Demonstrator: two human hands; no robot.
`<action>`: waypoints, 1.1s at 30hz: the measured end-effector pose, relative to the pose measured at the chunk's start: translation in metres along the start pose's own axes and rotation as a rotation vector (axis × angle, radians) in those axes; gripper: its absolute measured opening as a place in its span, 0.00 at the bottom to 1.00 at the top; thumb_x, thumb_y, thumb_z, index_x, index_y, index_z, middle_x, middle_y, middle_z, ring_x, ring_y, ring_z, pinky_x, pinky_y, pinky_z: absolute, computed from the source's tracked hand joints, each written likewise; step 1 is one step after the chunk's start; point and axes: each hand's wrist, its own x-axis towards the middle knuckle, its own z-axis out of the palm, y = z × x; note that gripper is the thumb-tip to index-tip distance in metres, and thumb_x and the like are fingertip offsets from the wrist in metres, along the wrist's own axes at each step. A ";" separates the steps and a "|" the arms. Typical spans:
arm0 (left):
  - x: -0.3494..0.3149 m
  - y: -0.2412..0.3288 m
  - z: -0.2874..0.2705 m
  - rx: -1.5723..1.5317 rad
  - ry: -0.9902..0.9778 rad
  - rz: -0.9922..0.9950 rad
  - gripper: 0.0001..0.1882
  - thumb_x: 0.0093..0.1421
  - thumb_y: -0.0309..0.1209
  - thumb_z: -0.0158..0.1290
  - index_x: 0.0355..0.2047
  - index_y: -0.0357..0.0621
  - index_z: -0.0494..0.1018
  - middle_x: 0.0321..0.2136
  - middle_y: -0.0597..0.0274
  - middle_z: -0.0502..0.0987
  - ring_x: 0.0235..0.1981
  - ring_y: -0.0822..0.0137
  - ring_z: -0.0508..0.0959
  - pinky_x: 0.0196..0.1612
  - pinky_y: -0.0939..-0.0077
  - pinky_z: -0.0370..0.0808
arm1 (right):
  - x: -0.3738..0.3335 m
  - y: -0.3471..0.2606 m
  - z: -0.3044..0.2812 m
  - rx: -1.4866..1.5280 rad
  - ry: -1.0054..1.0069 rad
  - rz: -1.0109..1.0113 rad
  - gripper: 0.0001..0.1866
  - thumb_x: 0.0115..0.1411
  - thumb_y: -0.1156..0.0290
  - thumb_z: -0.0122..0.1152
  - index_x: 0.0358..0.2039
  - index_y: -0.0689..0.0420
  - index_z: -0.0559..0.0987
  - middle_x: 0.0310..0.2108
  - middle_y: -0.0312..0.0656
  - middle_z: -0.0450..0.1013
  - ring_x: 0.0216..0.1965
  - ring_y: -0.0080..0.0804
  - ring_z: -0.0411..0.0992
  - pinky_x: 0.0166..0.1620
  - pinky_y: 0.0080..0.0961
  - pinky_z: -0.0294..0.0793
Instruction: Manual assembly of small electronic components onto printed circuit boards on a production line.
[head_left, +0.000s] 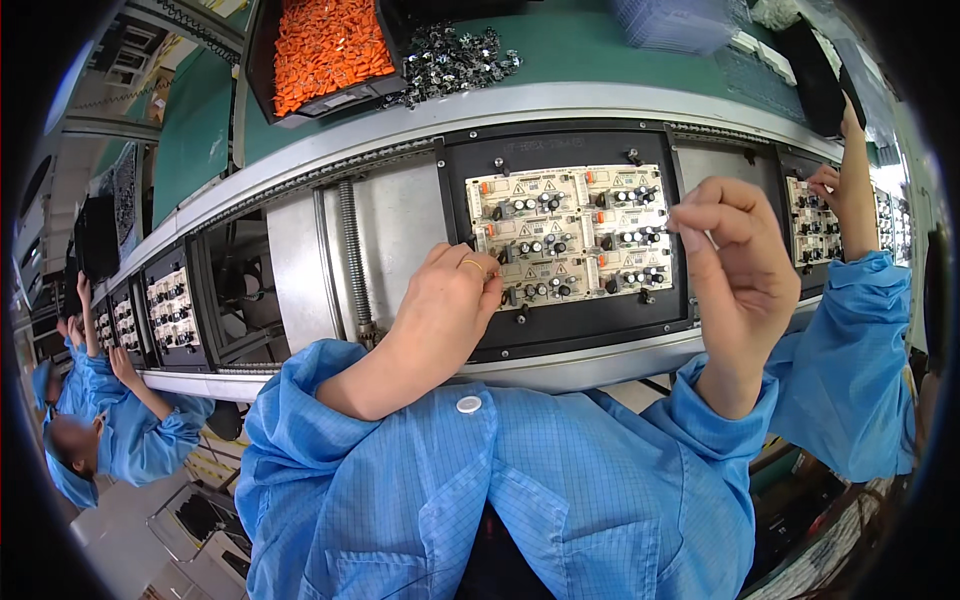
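Note:
A cream panel of circuit boards [578,225] lies in a black frame [560,330] in front of me, dotted with black capacitors and small orange parts. My left hand [445,305], with a ring on one finger, has its fingertips closed at the panel's left edge. Whatever those fingertips grip is hidden. Held up just past the panel's right edge is my right hand [740,275], its thumb and index finger pinched together. A tiny pale bit shows near these fingers, too small to name.
A black bin [262,85] of orange parts [335,50] stands on the green bench beyond the rail, beside a heap of black and silver parts [460,65]. More framed boards [172,305] sit along the line. Co-workers' arms [858,190] reach in at both sides.

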 end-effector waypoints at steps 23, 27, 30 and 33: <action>0.000 -0.002 -0.019 -0.005 0.037 -0.139 0.06 0.56 0.18 0.50 0.35 0.32 0.72 0.30 0.44 0.76 0.37 0.49 0.77 0.42 0.62 0.74 | -0.049 0.011 0.010 0.107 0.105 0.173 0.10 0.56 0.87 0.59 0.38 0.65 0.81 0.41 0.44 0.72 0.42 0.29 0.72 0.44 0.21 0.72; -0.017 -0.036 -0.020 -0.087 -0.004 -0.185 0.10 0.57 0.15 0.42 0.37 0.31 0.72 0.32 0.44 0.77 0.38 0.50 0.78 0.43 0.65 0.75 | -0.062 0.011 0.018 0.101 -0.004 0.209 0.11 0.56 0.87 0.59 0.38 0.63 0.82 0.40 0.43 0.73 0.42 0.28 0.72 0.43 0.21 0.73; -0.020 -0.038 -0.017 -0.167 -0.040 -0.222 0.15 0.57 0.14 0.38 0.40 0.32 0.72 0.34 0.45 0.78 0.39 0.51 0.78 0.45 0.65 0.74 | -0.060 -0.001 0.041 0.051 -0.396 0.135 0.11 0.54 0.88 0.57 0.36 0.63 0.81 0.40 0.43 0.73 0.40 0.29 0.73 0.41 0.22 0.74; -0.019 -0.047 -0.016 -0.296 -0.099 -0.202 0.17 0.56 0.13 0.37 0.42 0.33 0.72 0.37 0.45 0.78 0.42 0.51 0.78 0.48 0.66 0.73 | -0.074 -0.005 0.099 0.110 -0.545 0.042 0.09 0.54 0.86 0.58 0.34 0.62 0.81 0.40 0.44 0.74 0.38 0.36 0.74 0.41 0.28 0.75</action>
